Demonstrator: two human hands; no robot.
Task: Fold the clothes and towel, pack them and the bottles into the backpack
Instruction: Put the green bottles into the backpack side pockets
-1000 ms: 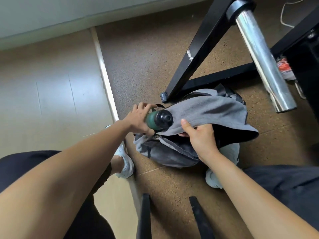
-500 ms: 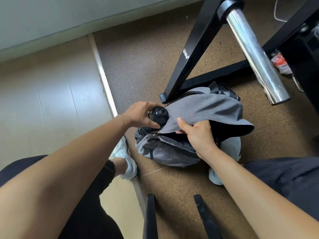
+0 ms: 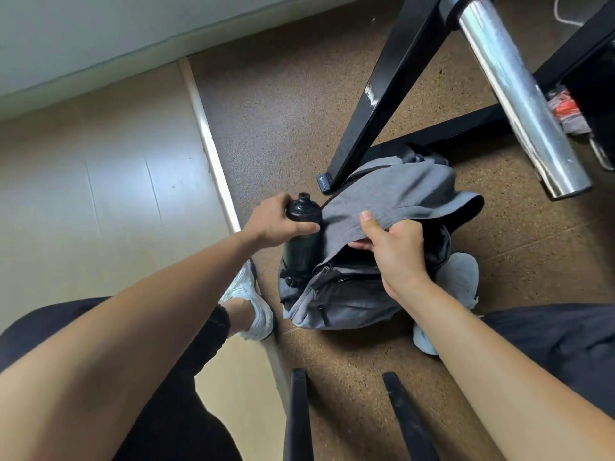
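Packing is under way: a dark plastic bottle with a black cap [image 3: 302, 237] is gripped by the left hand [image 3: 276, 224] and stood at the grey fabric backpack's [image 3: 346, 294] side (pocket likely), while its flap is pinched up by the right hand [image 3: 396, 251]. A downward push is needed next.

A black metal frame leg [image 3: 382, 104] slants down onto the speckled brown cork floor [image 3: 276, 121], with a shiny chrome cylindrical bar [image 3: 519, 94] jutting out beside it. A pale strip [image 3: 209, 144] divides the cork from glossy beige floor tiles [image 3: 100, 161]; a crumpled red-and-white wrapper [image 3: 565, 109] lies at far right
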